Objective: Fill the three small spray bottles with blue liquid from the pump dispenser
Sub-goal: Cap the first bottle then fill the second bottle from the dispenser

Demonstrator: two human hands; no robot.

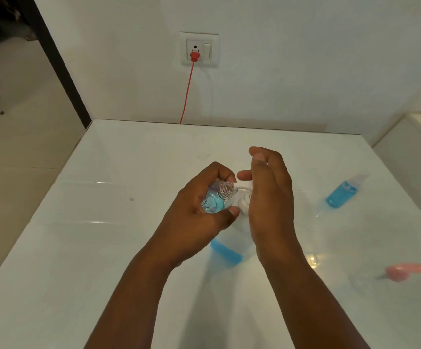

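Pump dispenser (225, 250), centre of the white table (103, 248), under my hands. Left hand (199, 212): curled round an uncapped small bottle (218, 200), part blue, tilted at the nozzle. Right hand (270, 197): fingers straight, on the pump head. Filled bottle (340, 195) at two o'clock; pink cap (403, 272) at four.

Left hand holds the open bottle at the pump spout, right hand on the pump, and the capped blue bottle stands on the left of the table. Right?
Not quite. The capped blue bottle stands to the right of the hands, as the head view shows. The rest holds: left hand grips the open bottle, right hand on the pump.
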